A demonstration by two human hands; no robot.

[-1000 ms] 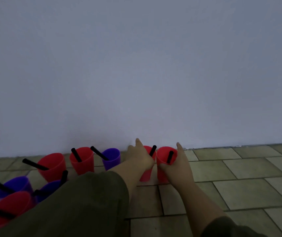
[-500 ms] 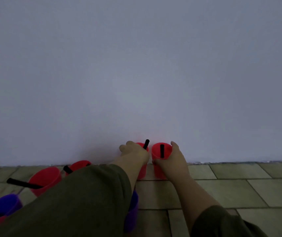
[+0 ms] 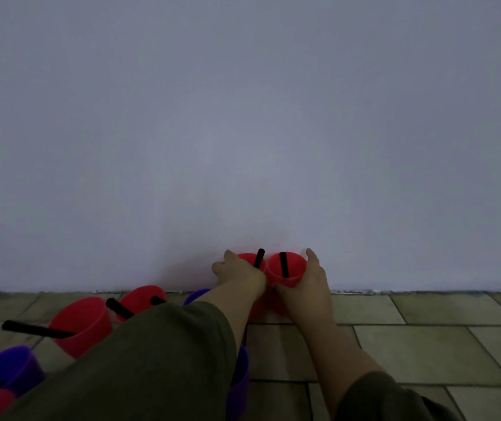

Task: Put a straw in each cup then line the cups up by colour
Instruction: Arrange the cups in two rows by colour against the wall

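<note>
Now left hand point(image 3: 240, 275) curls its fingers point(image 3: 230, 257) round left red cup point(image 3: 247, 258), right hand point(image 3: 313, 284) round right red cup point(image 3: 297, 268), rims seemingly touching.

The first cup point(image 3: 250, 259), gripped by the left hand point(image 3: 238, 273), is red, and so is the second cup point(image 3: 287, 268) in the right hand point(image 3: 308, 284); the first straw point(image 3: 259, 258) and the second straw point(image 3: 283, 265) are both black. Left of the left hand, a near cup point(image 3: 82, 323) and a far cup point(image 3: 141, 297) are red too (their straws black again), while a low cup point(image 3: 9, 369) is purple. The left sleeve point(image 3: 152, 360) and right sleeve point(image 3: 373, 396) are dark olive green. Beyond the hands the wall point(image 3: 243, 117) is plain pale grey-lilac. The floor tiles point(image 3: 425, 344) are dull olive-beige, with darker joints staggered like brickwork.
</note>
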